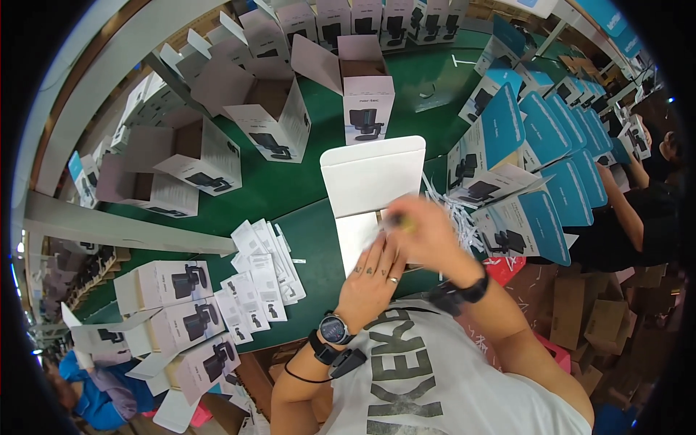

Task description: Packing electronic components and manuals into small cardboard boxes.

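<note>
A white cardboard box (pixel 373 176) stands in front of me on the green table, its lid flap raised away from me. My left hand (pixel 371 284), with a ring and a wristwatch, rests on the box's near part with fingers stretched out. Just above it, my right hand (pixel 428 233) is blurred and curled around a small thing with a dark end (pixel 394 220) and a yellowish part; its kind is too smeared to tell. The hands hide much of the box's opening.
Open printed cartons (pixel 368 109) line the far side of the green table (pixel 312 174). Leaflets (pixel 264 279) lie in stacks at left, near more cartons (pixel 190 319). Blue-flapped boxes (pixel 504 134) and white paper strips (pixel 462 221) are at right. A co-worker's arm (pixel 622 206) shows beyond.
</note>
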